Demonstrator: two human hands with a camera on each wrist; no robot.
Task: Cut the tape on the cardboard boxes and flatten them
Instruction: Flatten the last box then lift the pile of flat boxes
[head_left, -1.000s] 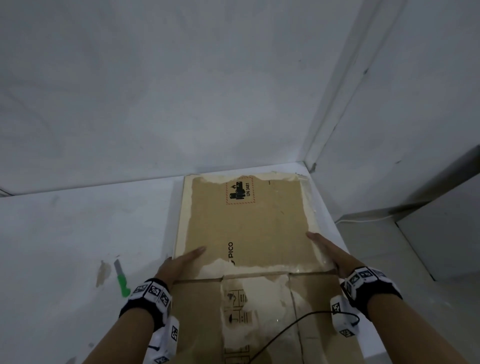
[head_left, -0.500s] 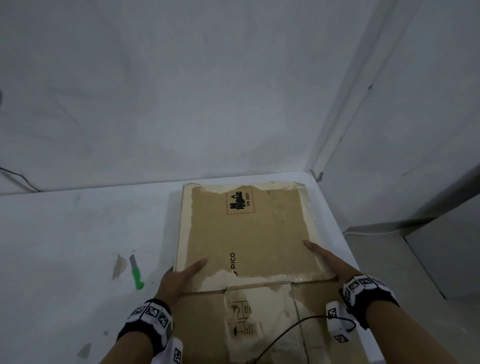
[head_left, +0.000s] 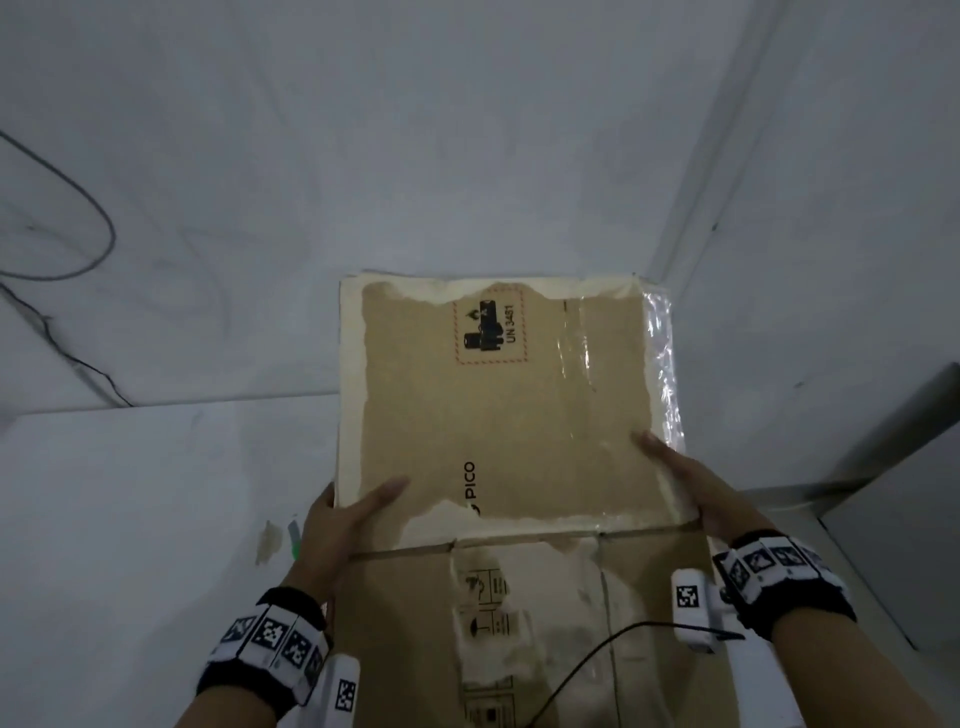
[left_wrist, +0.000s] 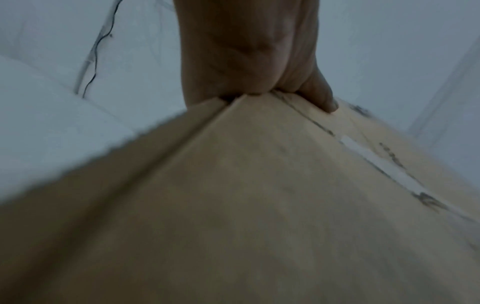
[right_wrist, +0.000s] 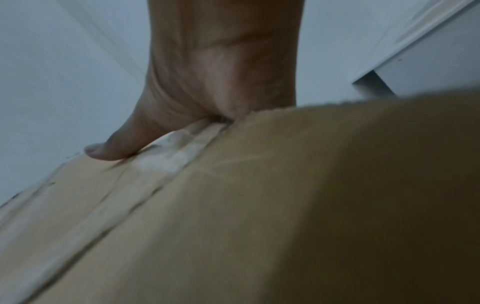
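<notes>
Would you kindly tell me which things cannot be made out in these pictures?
- Green-handled cutter: head view, mostly hidden behind the left hand.
- Fingers of both hands: all views, hidden under the flattened box; only thumbs show.
- Printed labels: head view, too small and torn to read.
- Box's near end: cut off by the bottom edge.

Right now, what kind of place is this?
Likely a bare indoor work corner, perhaps a storeroom. Plain white walls meet at a corner, a white table stands against them, and a loose cable runs down the wall. Both hands grip a flattened cardboard box.
</notes>
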